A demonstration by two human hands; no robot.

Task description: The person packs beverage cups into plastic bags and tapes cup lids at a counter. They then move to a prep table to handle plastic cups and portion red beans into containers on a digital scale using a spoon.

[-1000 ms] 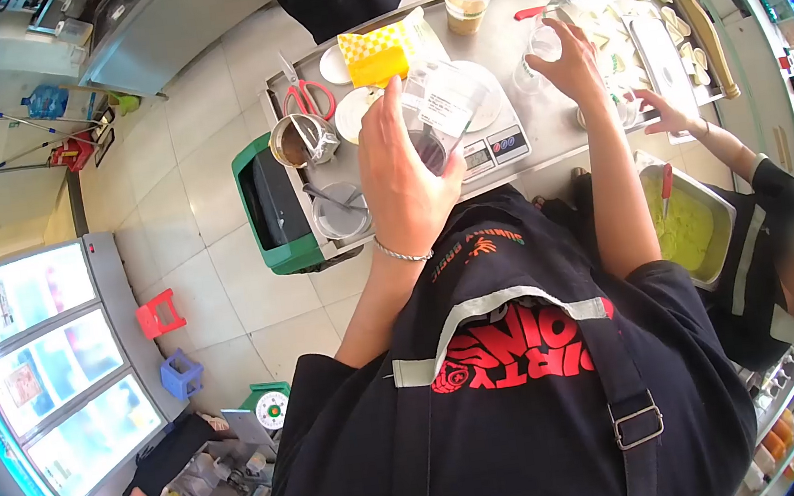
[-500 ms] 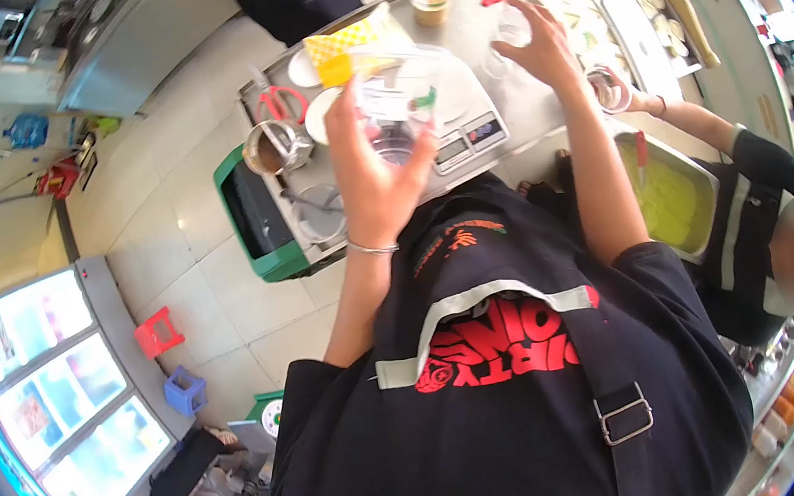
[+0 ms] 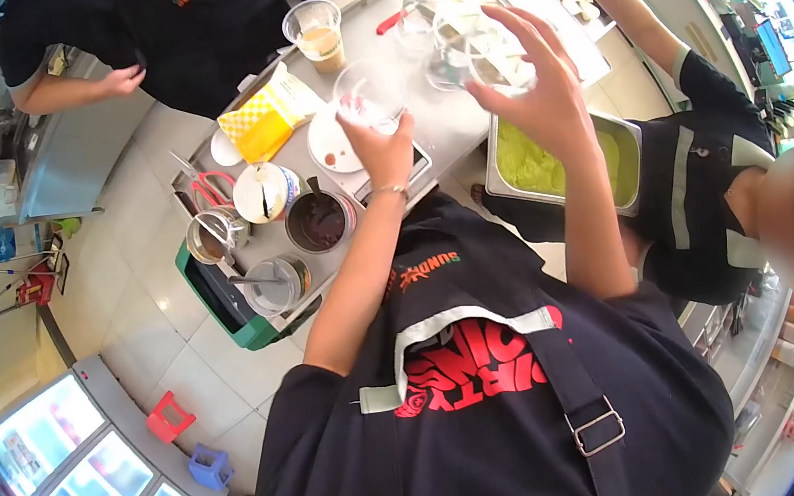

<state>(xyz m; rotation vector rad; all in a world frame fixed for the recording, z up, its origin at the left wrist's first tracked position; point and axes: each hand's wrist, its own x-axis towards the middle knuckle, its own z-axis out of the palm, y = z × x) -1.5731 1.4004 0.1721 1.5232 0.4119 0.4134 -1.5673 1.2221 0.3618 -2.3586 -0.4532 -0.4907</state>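
Note:
My left hand holds a clear plastic cup above the white plate on the scale. Out to the right, my right hand is raised with thumb and fingers curved around a clear plastic cup; its outline blends with clear cups behind it. Left of my left hand stand a tin of dark red filling, a white-lidded tub and a clear container with a spoon. A yellow checked packet lies behind them.
A cup of light brown drink stands at the metal table's far edge. Red-handled scissors lie left. A green-filled metal tray is at the right, beside a co-worker. Another person stands across the table.
The view has shifted right and turned. The dark red tin and white-lidded tub now show. My right hand has moved away from the red handle; the co-worker's arm now reaches farther over the table.

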